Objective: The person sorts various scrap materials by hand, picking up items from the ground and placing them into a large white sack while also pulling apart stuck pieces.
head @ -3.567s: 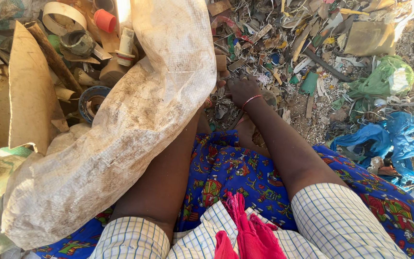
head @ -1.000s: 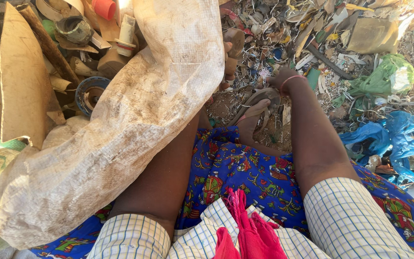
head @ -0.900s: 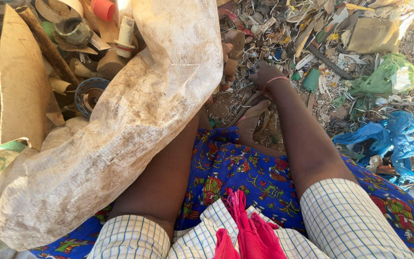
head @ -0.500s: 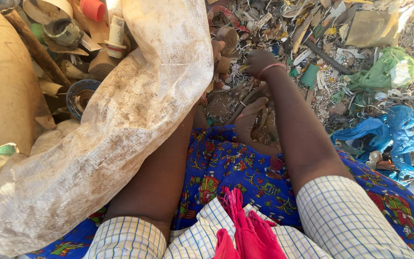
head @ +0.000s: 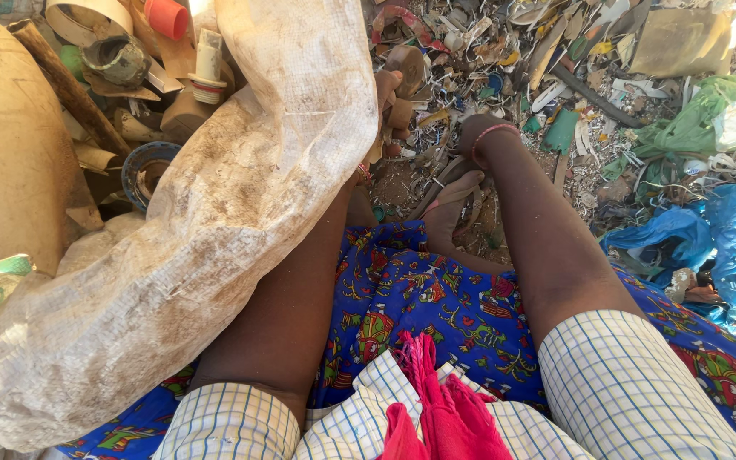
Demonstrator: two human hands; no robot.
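My left hand grips the rim of a large dirty white woven sack that lies across my left leg, its mouth towards the litter. Brown round scraps lie right beside those fingers. My right hand, a pink bracelet on its wrist, reaches down into the shredded litter just past my sandalled foot. Its fingers curl downward and are partly hidden, so I cannot tell if they hold anything.
To the left lie a cardboard sheet, a brown stick, a red cap, a tape ring and other scrap. A green plastic bag and blue plastic bags lie at the right. My blue patterned skirt covers my lap.
My right hand has drawn back from the litter further right to a spot nearer my foot. My left hand has kept hold of the sack.
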